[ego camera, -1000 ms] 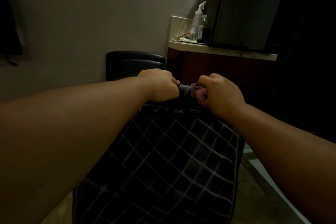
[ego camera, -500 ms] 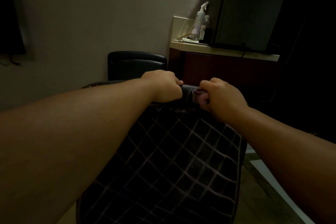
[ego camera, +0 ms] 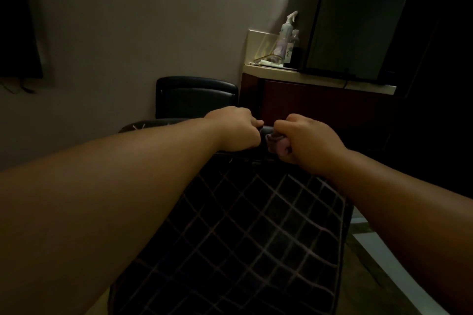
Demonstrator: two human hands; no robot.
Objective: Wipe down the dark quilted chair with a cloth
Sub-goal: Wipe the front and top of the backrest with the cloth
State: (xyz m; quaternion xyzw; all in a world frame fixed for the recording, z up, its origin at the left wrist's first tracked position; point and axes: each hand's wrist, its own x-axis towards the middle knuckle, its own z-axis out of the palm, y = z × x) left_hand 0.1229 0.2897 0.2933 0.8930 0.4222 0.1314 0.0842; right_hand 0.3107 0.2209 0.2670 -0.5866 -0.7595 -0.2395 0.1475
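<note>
- quilted chair [ego camera: 256,233] fills the lower frame, grid stitching visible, both forearms stretched over it
- left hand [ego camera: 238,129] fisted on the chair's top edge — gripping it
- right hand [ego camera: 309,140] just beside it, clenched round a pinkish cloth [ego camera: 277,144] pressed onto that same edge
- behind: second black chair [ego camera: 195,96] at the wall
- farther right: cabinet [ego camera: 320,100] with a spray bottle [ego camera: 285,36]

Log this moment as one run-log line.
left hand: grips chair top edge | right hand: holds cloth on top edge | stage: wiping
</note>
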